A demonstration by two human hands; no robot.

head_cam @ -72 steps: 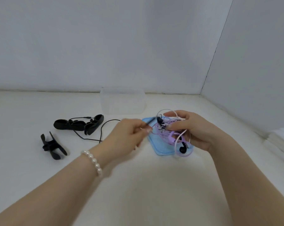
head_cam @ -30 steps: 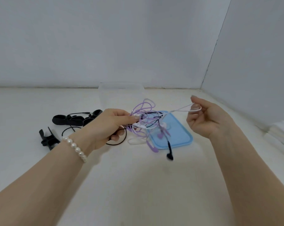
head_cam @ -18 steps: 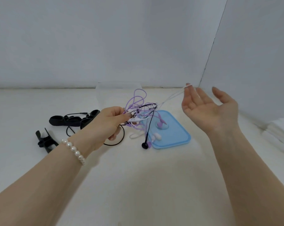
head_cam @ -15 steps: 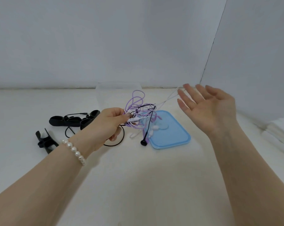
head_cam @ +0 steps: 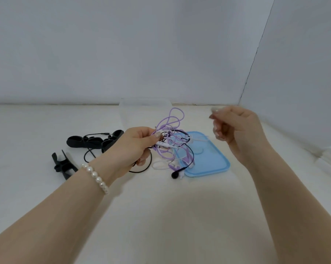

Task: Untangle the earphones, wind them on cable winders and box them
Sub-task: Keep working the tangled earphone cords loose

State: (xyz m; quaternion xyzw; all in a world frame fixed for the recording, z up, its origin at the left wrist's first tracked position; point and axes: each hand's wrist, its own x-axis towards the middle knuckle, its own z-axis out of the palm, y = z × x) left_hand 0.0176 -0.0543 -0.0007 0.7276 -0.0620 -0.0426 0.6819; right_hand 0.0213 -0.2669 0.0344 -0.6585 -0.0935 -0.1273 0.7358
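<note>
Soft even light, faint shadows; right hand (head_cam: 235, 130) motion-blurred at fingertips; wide-angle bending at edges.

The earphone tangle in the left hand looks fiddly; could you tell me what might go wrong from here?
The left hand pinches the tangle of purple, white and black cables at one spot, so pulling a strand could tighten knots. The black earbud hangs low beside the blue lid and might snag its rim. The right hand is blurred; a hurried grab could catch the wrong strand.

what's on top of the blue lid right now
Part of the tangle of earphones hangs over the left side of the blue lid, with purple and white cable ends resting there. The left hand pinches the tangle. Lid surface beneath the cables is hidden.
</note>
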